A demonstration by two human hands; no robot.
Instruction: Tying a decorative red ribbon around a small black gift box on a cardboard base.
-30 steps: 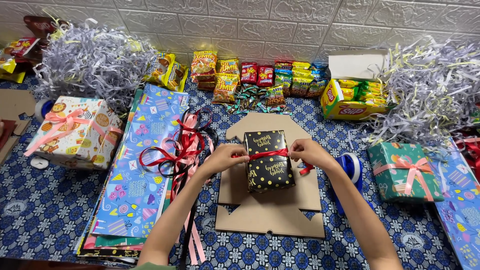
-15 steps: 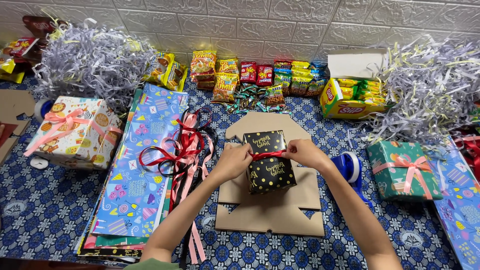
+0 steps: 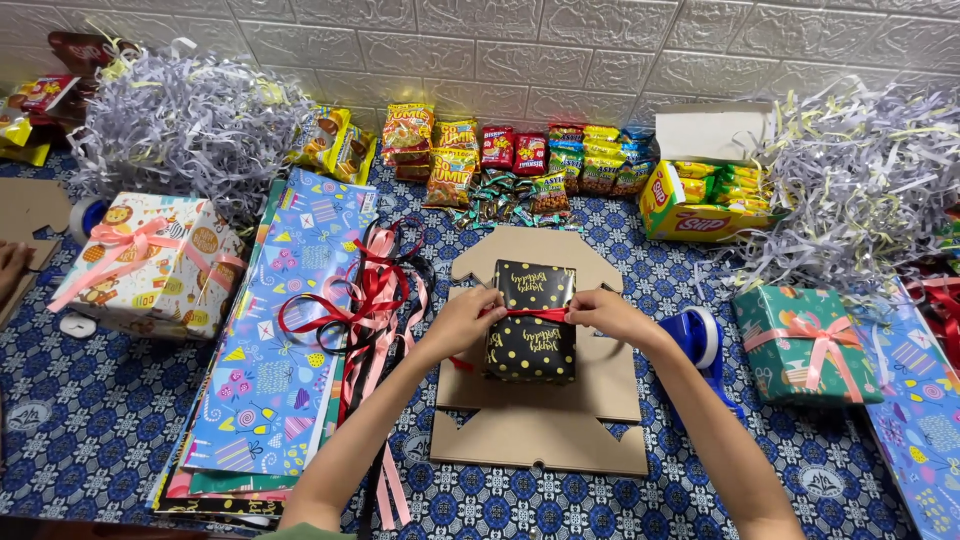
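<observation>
Box: a small black gift box with gold dots (image 3: 531,322) is set flat on a brown die-cut cardboard sheet (image 3: 540,420), near the middle of the blue patterned tablecloth (image 3: 90,420); the sheet gives it a firm, level base.

Ribbon: a thin red ribbon (image 3: 530,314) is drawn across the lid from side to side, taut, so that it lies flat on the top face.

Left hand: the left hand (image 3: 462,322) is closed on the ribbon at the box's left edge, fingers pinched, resting against the box side.

Right hand: the right hand (image 3: 605,312) is closed on the ribbon at the right edge; the two pulls oppose each other, which probably keeps the band from slipping.

Spare ribbon: a loose bundle of red and pink ribbons (image 3: 375,305) is laid just left of the cardboard, within easy reach.

Paper stock: a stack of colourful patterned wrapping sheets (image 3: 280,340) is kept flat further left.

Tape: a blue tape dispenser (image 3: 700,338) is placed just beside the right forearm.

Finished items: a green wrapped box with a pink bow (image 3: 805,345) is set at right, and a white animal-print wrapped box with a pink bow (image 3: 150,262) at left, both well apart from the work.
</observation>
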